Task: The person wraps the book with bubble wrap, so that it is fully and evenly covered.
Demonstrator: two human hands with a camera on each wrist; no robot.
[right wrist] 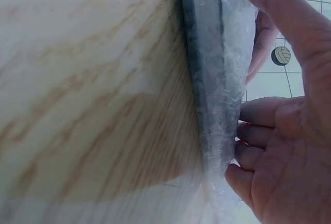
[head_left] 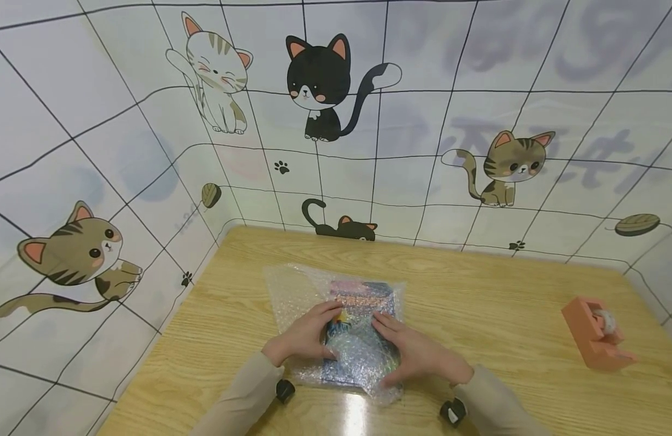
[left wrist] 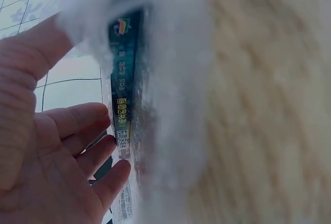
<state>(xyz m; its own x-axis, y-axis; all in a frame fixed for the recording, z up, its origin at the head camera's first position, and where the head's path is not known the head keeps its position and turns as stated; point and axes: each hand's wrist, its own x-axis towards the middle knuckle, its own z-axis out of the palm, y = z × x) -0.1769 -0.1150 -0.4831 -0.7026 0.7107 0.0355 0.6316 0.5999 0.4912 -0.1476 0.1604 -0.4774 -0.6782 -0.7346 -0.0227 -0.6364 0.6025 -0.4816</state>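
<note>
A colourful book [head_left: 363,292] lies on the table under clear bubble wrap [head_left: 298,290], which spreads out past its left side. In the left wrist view the dark spine of the book [left wrist: 122,79] carries printed lettering. My left hand [head_left: 309,333] rests on the left part of the wrapped book, fingertips on top and thumb nearer me. On the right part lies my right hand [head_left: 418,351], its fingers spread and touching the wrap. The right wrist view shows the bubble wrap [right wrist: 222,69] covering the book's edge beside the right hand [right wrist: 289,146].
An orange tape dispenser [head_left: 594,333] with a roll of clear tape stands on the wooden table [head_left: 477,290] at the right. A white cloth [head_left: 401,133] with cat drawings and grid lines hangs behind and along the left.
</note>
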